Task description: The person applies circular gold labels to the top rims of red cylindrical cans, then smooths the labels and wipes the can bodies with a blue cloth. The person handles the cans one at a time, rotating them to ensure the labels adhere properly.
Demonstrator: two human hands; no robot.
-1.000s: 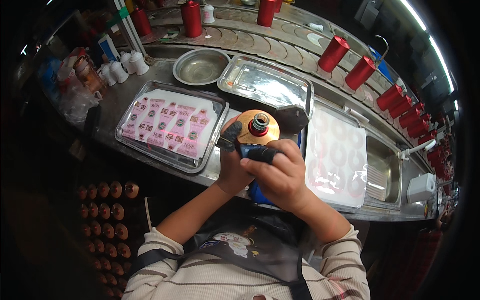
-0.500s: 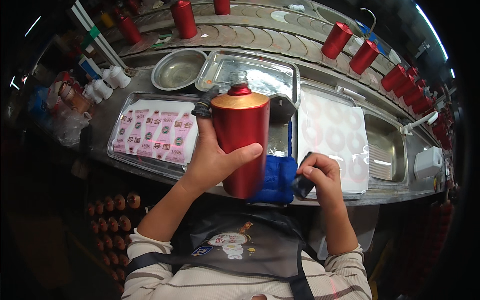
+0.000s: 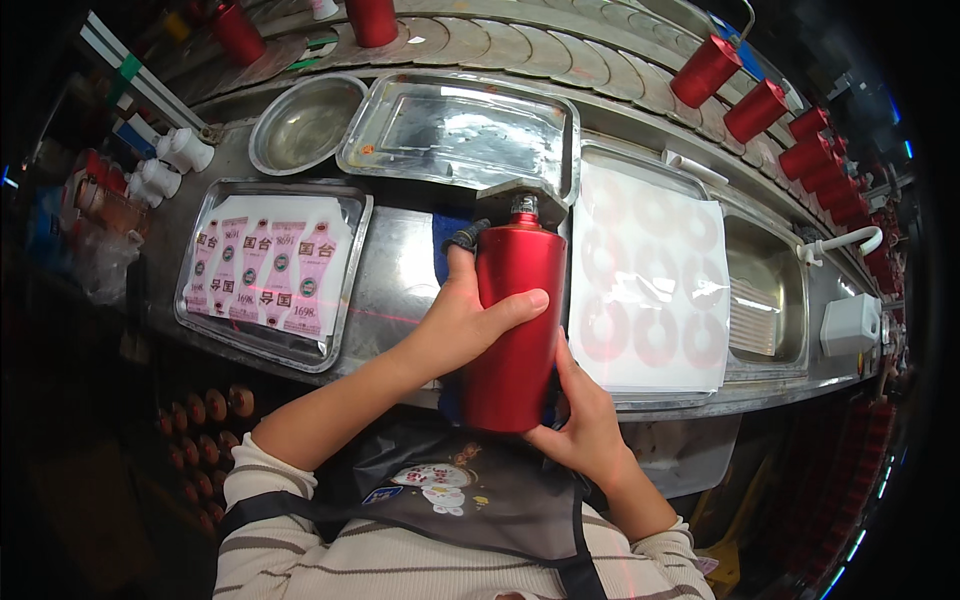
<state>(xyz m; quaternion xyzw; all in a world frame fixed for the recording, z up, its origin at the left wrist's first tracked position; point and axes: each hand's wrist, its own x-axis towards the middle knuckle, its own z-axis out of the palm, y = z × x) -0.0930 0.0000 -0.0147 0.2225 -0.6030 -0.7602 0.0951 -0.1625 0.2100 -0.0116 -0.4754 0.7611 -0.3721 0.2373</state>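
Observation:
A glossy red bottle (image 3: 508, 330) with a clear glass neck is in front of me, its neck pointing away and its tip overlapping a small metal bracket (image 3: 520, 188). My left hand (image 3: 470, 320) grips it from the left, thumb across the front and the other fingers mostly behind. A black covering (image 3: 466, 237) is on one of its fingertips. My right hand (image 3: 583, 420) is closed around the lower right side and base, with some fingers hidden behind the bottle. A blue cloth (image 3: 449, 398) shows partly behind the bottle.
Left stands a tray (image 3: 345, 290) of pink printed labels; right, a white sheet (image 3: 650, 372) with ring-shaped stickers. Farther back are a metal bowl (image 3: 305, 125) and a shiny tray (image 3: 455, 125). A sink (image 3: 760, 270) lies right. Red bottles (image 3: 755, 110) stand along a plate conveyor (image 3: 540, 50).
The bottle has moved right and away, its neck now at the bracket. My right hand has come onto the bottle's lower side; the black pad it held is no longer visible.

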